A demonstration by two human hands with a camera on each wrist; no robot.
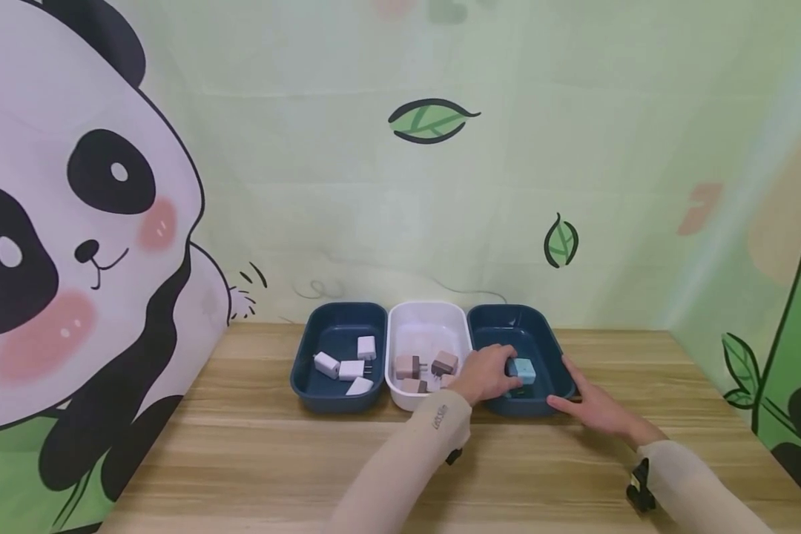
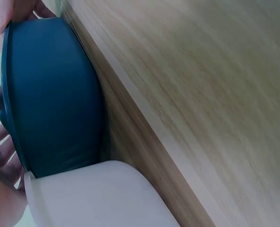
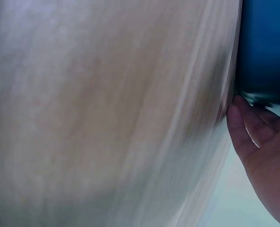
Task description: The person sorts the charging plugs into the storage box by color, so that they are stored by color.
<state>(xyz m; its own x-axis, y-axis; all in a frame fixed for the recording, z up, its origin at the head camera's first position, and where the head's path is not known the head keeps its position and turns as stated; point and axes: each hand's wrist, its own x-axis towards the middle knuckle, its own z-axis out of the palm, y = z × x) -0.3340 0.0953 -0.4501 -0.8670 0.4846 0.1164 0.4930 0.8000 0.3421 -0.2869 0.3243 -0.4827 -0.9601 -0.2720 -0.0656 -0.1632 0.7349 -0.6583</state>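
My left hand reaches into the right-hand dark blue bin. Its thumb and fingers are bent around a light blue charger plug; the fingers partly cover the grip. At the outer right side of that same bin, my right hand rests with fairly straight fingers on the wall and the thumb by the front corner. From the right wrist view, the fingertips of the right hand touch the bin's wall. The left wrist view shows the bin's outer front wall, with the left hand partly past its rim.
A white bin in the middle holds several beige-and-brown charger plugs. Left of it, another dark blue bin holds several white charger plugs. All three stand side by side on the wooden table, near the printed backdrop.
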